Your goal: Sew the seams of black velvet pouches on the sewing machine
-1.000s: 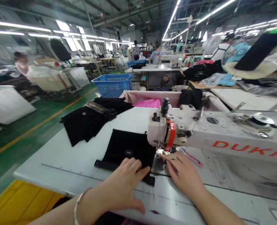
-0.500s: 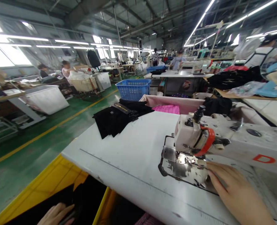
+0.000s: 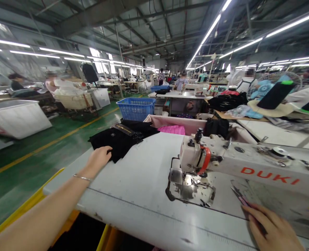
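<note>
Nearest, the right hand (image 3: 271, 225) has its fingers closed around the handle of thread snips (image 3: 238, 195), whose pointed blades stick out ahead of the fingertips, beneath the arm of the DUKI sewing machine (image 3: 196, 157). Farther left, the left hand (image 3: 100, 159) has its fingers curled at the near edge of the black fabric pieces (image 3: 121, 144); whether it pinches one, I cannot tell. The stack spreads beyond those fingertips, on the white tabletop (image 3: 141, 174).
</note>
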Demonstrator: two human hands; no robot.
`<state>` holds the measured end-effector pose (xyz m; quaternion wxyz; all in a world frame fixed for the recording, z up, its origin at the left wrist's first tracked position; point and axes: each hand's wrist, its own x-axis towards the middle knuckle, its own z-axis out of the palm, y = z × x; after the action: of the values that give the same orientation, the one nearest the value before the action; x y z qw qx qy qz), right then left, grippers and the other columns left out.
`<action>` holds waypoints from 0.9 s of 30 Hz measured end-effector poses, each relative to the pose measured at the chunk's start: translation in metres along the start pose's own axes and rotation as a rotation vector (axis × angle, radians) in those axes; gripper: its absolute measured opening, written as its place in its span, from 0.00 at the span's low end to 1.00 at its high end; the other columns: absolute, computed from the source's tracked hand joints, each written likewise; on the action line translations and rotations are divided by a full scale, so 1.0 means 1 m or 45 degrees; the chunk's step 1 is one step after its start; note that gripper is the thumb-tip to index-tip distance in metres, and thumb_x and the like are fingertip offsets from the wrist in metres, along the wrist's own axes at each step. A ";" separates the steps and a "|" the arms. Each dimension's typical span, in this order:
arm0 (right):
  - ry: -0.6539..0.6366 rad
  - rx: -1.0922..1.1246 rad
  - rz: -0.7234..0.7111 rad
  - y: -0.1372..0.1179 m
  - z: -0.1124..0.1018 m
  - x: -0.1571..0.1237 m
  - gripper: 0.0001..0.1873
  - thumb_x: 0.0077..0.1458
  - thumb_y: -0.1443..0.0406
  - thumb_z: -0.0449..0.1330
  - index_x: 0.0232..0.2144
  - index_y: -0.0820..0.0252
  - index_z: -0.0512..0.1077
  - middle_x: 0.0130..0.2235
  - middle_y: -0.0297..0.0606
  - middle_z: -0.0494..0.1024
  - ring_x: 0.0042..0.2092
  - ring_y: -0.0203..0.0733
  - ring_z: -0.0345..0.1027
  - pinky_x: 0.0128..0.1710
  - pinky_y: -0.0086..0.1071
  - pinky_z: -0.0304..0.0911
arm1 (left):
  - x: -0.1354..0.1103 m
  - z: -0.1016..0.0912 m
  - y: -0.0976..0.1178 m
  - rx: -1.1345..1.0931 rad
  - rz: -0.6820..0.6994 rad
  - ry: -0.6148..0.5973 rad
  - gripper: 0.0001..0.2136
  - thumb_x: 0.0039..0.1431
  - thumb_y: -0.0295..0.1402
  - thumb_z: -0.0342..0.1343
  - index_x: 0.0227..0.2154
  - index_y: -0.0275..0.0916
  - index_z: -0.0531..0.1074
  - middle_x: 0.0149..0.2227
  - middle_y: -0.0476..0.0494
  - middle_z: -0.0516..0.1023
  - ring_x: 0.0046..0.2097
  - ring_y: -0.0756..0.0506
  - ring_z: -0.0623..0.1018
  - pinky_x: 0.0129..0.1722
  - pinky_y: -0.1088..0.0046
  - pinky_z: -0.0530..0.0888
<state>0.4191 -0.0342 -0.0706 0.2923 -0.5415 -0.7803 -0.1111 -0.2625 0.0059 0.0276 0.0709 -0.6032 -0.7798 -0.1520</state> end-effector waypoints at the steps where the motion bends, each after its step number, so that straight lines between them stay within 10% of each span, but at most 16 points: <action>1: -0.001 -0.006 -0.019 -0.002 0.002 0.000 0.19 0.60 0.55 0.53 0.44 0.55 0.78 0.48 0.44 0.79 0.47 0.55 0.75 0.52 0.51 0.67 | 0.007 -0.006 0.000 0.014 -0.003 -0.028 0.15 0.66 0.40 0.58 0.49 0.36 0.72 0.50 0.40 0.76 0.48 0.42 0.78 0.49 0.56 0.76; 5: -0.003 -0.017 -0.071 -0.007 0.006 0.007 0.19 0.62 0.56 0.53 0.47 0.57 0.76 0.53 0.46 0.76 0.50 0.56 0.73 0.54 0.53 0.66 | 0.022 -0.049 0.015 0.046 0.011 0.030 0.15 0.66 0.40 0.57 0.49 0.36 0.72 0.51 0.39 0.76 0.51 0.40 0.77 0.52 0.53 0.74; 10: 0.043 0.114 -0.090 -0.022 -0.012 0.014 0.16 0.63 0.56 0.55 0.48 0.54 0.76 0.55 0.44 0.75 0.53 0.55 0.71 0.56 0.53 0.65 | 0.000 -0.089 0.087 -0.078 0.313 -0.021 0.16 0.68 0.38 0.48 0.50 0.38 0.76 0.52 0.43 0.79 0.54 0.38 0.75 0.55 0.63 0.71; 13: 0.086 0.273 -0.079 -0.060 -0.025 0.017 0.13 0.64 0.61 0.56 0.49 0.53 0.75 0.51 0.42 0.77 0.52 0.52 0.72 0.55 0.50 0.66 | -0.045 -0.067 0.132 -0.200 0.601 -0.290 0.17 0.70 0.43 0.45 0.49 0.47 0.78 0.50 0.50 0.81 0.50 0.44 0.79 0.52 0.71 0.74; 18: -0.243 0.572 -0.091 -0.161 -0.025 0.031 0.16 0.65 0.61 0.58 0.54 0.53 0.72 0.53 0.43 0.76 0.54 0.52 0.70 0.54 0.49 0.68 | -0.104 0.008 0.163 -0.230 0.624 -0.335 0.28 0.65 0.51 0.50 0.60 0.37 0.69 0.65 0.31 0.66 0.64 0.32 0.67 0.63 0.49 0.64; 27: -0.502 0.609 0.092 -0.213 -0.019 0.057 0.08 0.58 0.63 0.66 0.41 0.57 0.74 0.45 0.42 0.75 0.49 0.53 0.67 0.51 0.50 0.64 | -0.060 0.015 0.195 -0.310 0.556 -0.380 0.08 0.54 0.36 0.60 0.34 0.39 0.76 0.38 0.41 0.74 0.44 0.38 0.75 0.50 0.58 0.71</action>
<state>0.2179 -0.0814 0.0082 0.2583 -0.4958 -0.8063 0.1932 -0.0585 0.0000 0.0252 -0.0866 -0.7765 -0.6093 -0.1353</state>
